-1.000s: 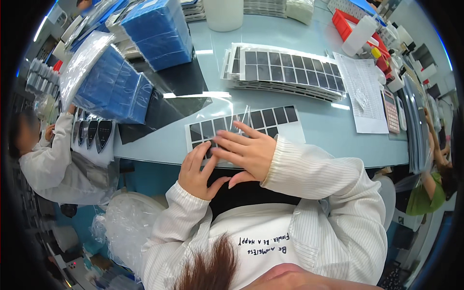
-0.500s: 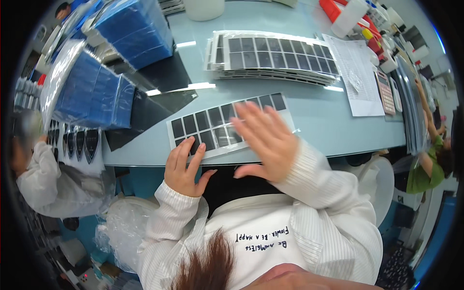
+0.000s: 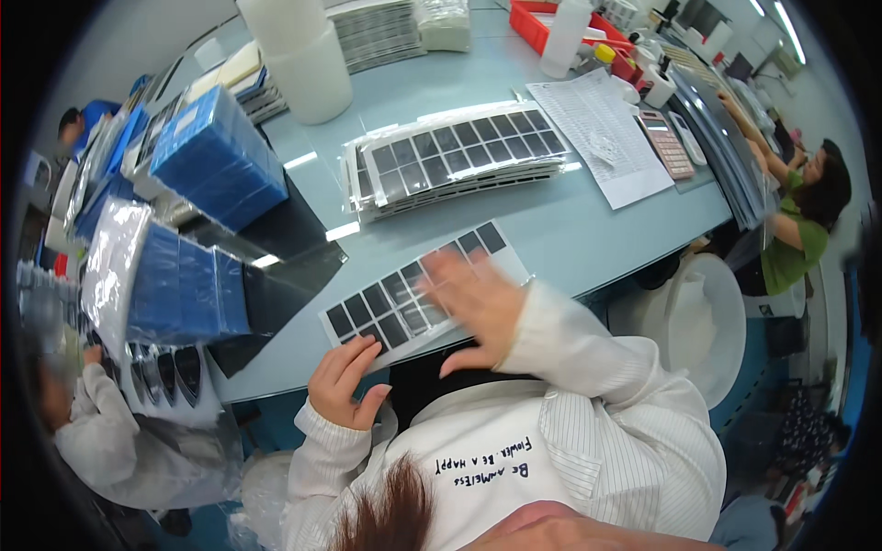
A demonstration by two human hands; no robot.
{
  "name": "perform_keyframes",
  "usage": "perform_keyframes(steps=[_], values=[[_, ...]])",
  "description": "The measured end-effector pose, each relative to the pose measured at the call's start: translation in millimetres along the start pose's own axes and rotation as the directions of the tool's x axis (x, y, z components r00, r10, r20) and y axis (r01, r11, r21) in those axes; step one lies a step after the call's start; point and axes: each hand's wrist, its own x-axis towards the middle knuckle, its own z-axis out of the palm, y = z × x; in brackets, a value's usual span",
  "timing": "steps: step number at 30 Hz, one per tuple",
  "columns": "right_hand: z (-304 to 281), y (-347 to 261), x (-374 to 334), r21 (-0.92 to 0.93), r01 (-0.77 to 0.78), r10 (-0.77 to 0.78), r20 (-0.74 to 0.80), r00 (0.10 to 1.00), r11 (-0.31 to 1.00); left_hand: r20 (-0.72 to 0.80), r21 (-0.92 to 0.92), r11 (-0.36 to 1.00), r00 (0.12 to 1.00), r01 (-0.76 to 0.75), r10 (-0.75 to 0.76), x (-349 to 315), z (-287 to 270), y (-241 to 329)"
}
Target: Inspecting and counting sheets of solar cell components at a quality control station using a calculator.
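A white sheet with rows of dark rectangles point(image 3: 378, 300) lies slanted near the front edge of the table. The fingertips of my left hand point(image 3: 342, 384) rest on its lower left edge, with the thumb held apart. Over the middle and right of the sheet, my right hand point(image 3: 484, 310) is spread flat and smeared by motion. It hides part of the rectangles, and whether its palm touches the sheet I cannot tell. Beyond both hands stands a pile of similar sheets point(image 3: 464, 145) with glossy tops.
Blue wrapped blocks point(image 3: 220, 156) and dark flat sheets point(image 3: 285, 292) lie at the left. Papers point(image 3: 602, 138), a pink calculator point(image 3: 666, 145) and a red tray point(image 3: 533, 26) are at the right. White tubs point(image 3: 317, 78) stand behind. Other people sit at both sides.
The whole view has tilted and shifted, so more of the far table shows. My right hand stays blurred over the sheet; my left fingers remain at its lower left edge.
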Motion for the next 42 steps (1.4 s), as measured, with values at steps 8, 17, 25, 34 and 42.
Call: perform_keyframes(steps=[8,17,25,34,42], values=[[25.4,9.0,-45.5,-0.274,0.177,-0.233,-0.187,0.954,0.945,-0.115,-0.209,0.973,0.985,0.099,-0.125,21.0,-33.4,-8.4],[-111.3,61.5,-118.2,0.36,-0.307,0.461,-0.503,0.731,0.881,0.048,-0.317,0.948,0.999,0.034,-0.02,58.4,-42.6,5.2],[-199.5,225.0,-165.4,0.123,-0.675,0.561,-0.673,0.482,0.727,0.089,-0.247,0.968,0.996,0.047,-0.026,105.3,-10.7,50.9],[-189.2,307.7,-77.1,-0.235,-0.671,0.335,-0.723,0.604,0.703,0.401,-0.139,0.903,0.81,-0.407,0.428,245.0,124.0,125.9],[-151.7,333.7,-29.5,-0.573,-0.352,-0.17,-0.666,0.726,0.74,0.517,-0.021,0.857,0.728,-0.515,0.45,288.8,251.4,133.9]])
